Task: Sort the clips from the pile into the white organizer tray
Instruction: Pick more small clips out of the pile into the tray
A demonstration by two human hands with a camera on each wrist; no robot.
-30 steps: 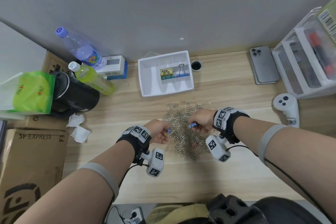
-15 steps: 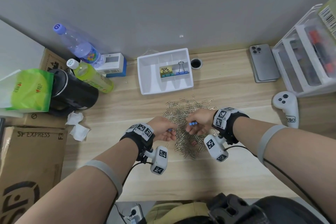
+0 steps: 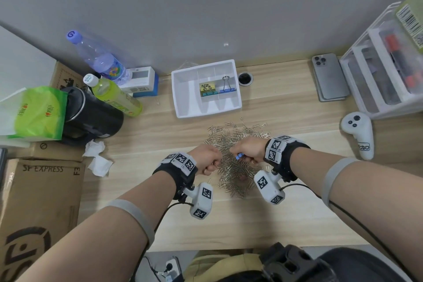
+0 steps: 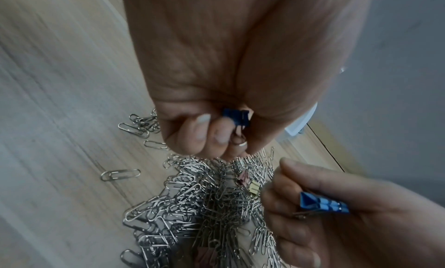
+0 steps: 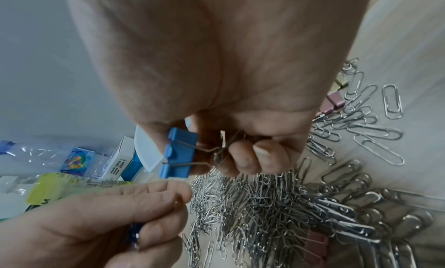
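Two hands work over one pile (image 3: 233, 155) of silver paper clips, too many to count, spread on the worktop (image 3: 229, 217) just in front of the tray (image 3: 183, 96). Mixed into the pile are a few small binder clips: the wrist views show two pink ones (image 5: 333, 102) and one yellow one (image 4: 255, 186); others may lie hidden.

The left hand (image 3: 207, 159) is curled into a loose fist at the pile's left edge, its fingers closed round one dark blue clip (image 4: 236, 117), whose wire loop sticks out below the fingertips. The right hand (image 3: 248, 150) is curled too, above the pile's middle, pinching one light blue clip (image 5: 179, 155) by its wire arms; the folded blue body points toward the left hand. The two hands are close together but apart.

The tray is white, rectangular, with one long compartment at the left and several smaller ones at the right. Two middle compartments are filled: one holds a small bunch of clips with teal and yellow bodies (image 3: 208, 89), the number unclear; the one beside it holds one blue clip (image 3: 226, 88) with its wire arms pointing to the wall.

Around stand two bottles (image 3: 100, 62), one black mug (image 3: 91, 114), one phone (image 3: 329, 78), one white controller (image 3: 358, 134) and one clear drawer unit (image 3: 389, 75).
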